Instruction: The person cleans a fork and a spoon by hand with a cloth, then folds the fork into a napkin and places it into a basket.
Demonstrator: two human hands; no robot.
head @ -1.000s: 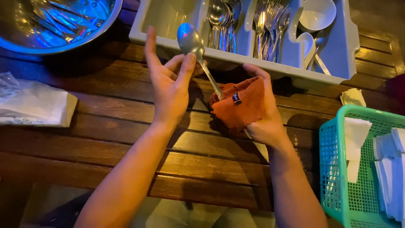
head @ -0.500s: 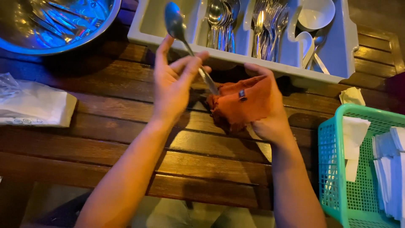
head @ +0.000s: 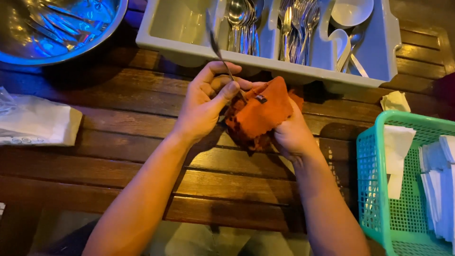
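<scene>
Your left hand (head: pixel 201 106) pinches a spoon (head: pixel 219 50) by its handle, thumb and forefinger closed on the thin metal shaft just beside the cloth. Your right hand (head: pixel 289 132) is clenched around an orange cloth (head: pixel 258 114), which wraps the low end of the handle where the two hands meet.

The spoon is slim and steel, seen nearly edge-on, so its bowl shows only as a dark narrow blade. The cloth is rust orange, bunched, with a small dark tag on top.

Half a second ago the bowl faced you, broad and blue-lit; now it has turned on edge. Your left fingers, then spread open along the handle, have closed into a pinch, and the hands sit closer together.

From your grip the spoon runs up and away, leaning left, its bowl over the near wall of the grey cutlery tray (head: pixel 180 47) beyond your hands. Further left of your grip is a steel bowl (head: pixel 61 33) of cutlery, and white napkins (head: pixel 42 125) lie well out to the left. A green basket (head: pixel 379 189) of folded paper stands to the right, all on the wooden table (head: pixel 118 156).
</scene>
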